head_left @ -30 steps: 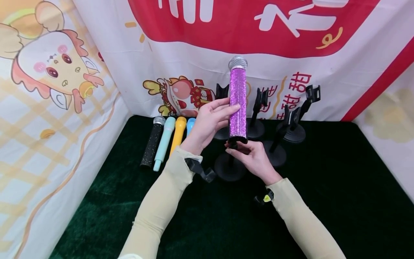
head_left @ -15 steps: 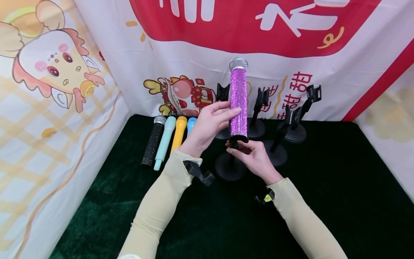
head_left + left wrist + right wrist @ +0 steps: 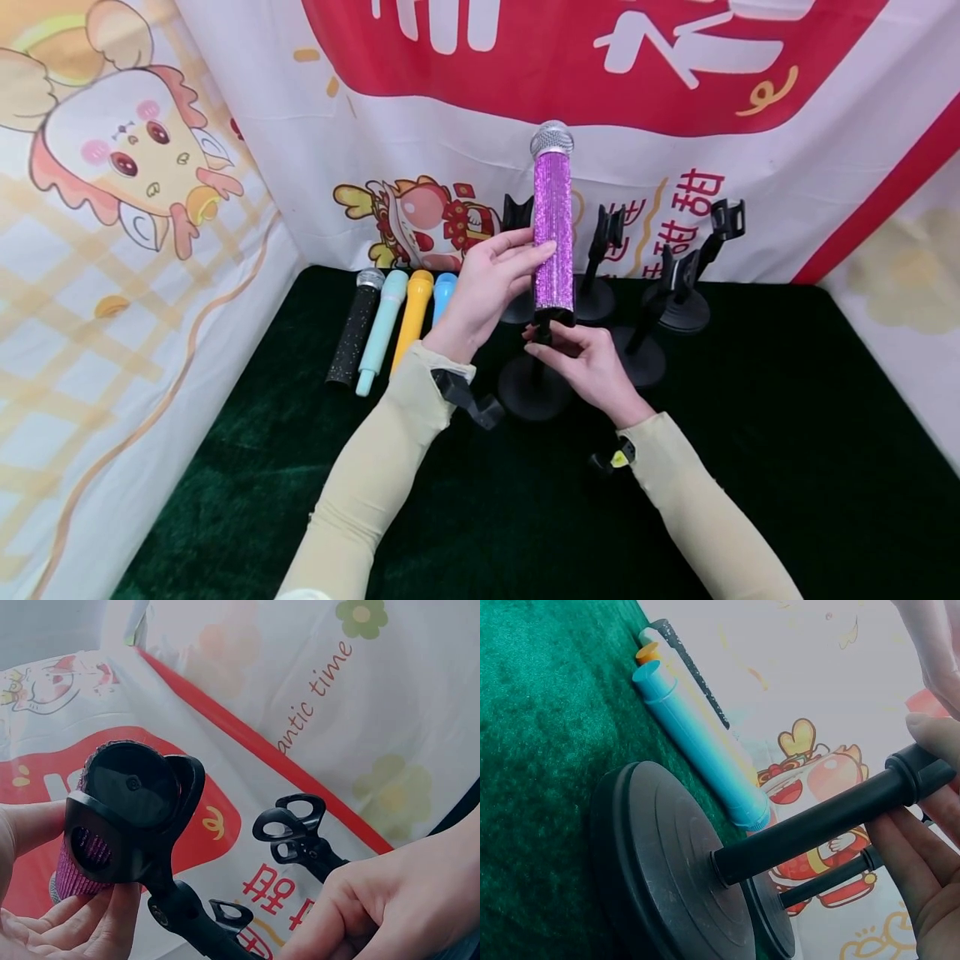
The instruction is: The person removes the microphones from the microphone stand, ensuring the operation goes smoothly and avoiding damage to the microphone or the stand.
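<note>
A purple glittery microphone (image 3: 553,208) with a silver mesh head stands nearly upright on a black desk microphone stand (image 3: 534,392). My left hand (image 3: 487,283) holds the microphone's body from the left, thumb across its front. In the left wrist view, the stand's clip (image 3: 124,859) wraps around the lower end of the microphone, whose dark end cap (image 3: 133,782) faces the camera. Just below the clip, my right hand (image 3: 592,367) pinches the top of the stand's pole (image 3: 810,825) between thumb and fingers. The round base rests on the green cloth.
Left of the stand lie a black speckled microphone (image 3: 354,329), a mint one (image 3: 381,333), a yellow one (image 3: 412,317) and a blue one (image 3: 444,292), partly hidden. Several black stands, including one at the right (image 3: 686,310), stand behind. A printed curtain (image 3: 420,125) hangs behind the green table (image 3: 787,433).
The purple microphone has risen very slightly in the head view over the last half second, its left-hand grip unchanged. The right hand and stand base have stayed in place.
</note>
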### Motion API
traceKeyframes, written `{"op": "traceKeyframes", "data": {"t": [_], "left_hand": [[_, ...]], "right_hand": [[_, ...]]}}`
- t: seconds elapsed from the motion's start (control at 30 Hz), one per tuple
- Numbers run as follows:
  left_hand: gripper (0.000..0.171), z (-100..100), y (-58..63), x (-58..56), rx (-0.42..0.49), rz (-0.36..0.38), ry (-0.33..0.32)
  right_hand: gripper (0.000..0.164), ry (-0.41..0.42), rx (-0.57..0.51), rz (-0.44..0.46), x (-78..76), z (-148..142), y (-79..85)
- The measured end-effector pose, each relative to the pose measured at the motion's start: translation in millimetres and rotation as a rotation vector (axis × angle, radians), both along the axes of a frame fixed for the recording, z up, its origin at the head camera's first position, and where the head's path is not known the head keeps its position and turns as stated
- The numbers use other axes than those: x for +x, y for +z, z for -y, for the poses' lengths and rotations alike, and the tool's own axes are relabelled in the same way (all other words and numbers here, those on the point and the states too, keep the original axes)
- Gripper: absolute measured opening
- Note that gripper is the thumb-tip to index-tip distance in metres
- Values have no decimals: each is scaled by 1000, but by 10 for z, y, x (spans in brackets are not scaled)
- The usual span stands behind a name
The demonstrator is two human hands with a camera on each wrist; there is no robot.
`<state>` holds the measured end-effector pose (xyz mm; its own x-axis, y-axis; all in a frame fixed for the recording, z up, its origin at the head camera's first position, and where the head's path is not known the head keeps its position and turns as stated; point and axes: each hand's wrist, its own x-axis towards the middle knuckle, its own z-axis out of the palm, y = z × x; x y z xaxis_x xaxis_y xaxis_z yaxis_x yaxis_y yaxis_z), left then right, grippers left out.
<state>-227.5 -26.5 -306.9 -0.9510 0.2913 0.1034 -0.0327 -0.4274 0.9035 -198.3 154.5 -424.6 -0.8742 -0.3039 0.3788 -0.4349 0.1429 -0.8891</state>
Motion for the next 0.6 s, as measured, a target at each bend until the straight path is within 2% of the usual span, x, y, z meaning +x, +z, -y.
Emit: {"op": "traceKeyframes", "data": {"t": [0.6], "left_hand": [[37, -31, 36, -64, 6, -26, 32]], "right_hand": [[27, -24, 27, 3, -1, 7, 7]]}}
